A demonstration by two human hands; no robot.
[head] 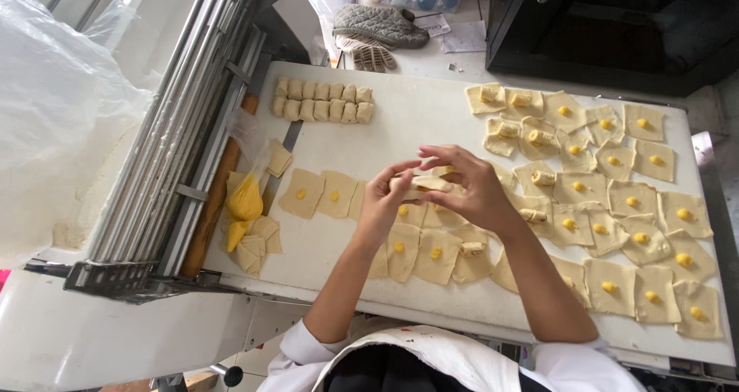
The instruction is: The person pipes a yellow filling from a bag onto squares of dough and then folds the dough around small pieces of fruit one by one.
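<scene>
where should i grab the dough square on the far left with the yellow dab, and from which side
Probably the dough square is best lifted by its left edge, coming in from the left: it lies flat, its right edge meets the next square, and the filling dab sits in its centre.

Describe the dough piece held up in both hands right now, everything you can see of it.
The dough piece is pale cream, soft-looking raw pastry, folded or rolled into a short flat log lying roughly level. It is lifted off the white work surface, above the flat dough squares with yellow filling dots. The left hand pinches its left end; the right hand arches over it, fingertips on its top and right side. Any filling inside is hidden.
</scene>
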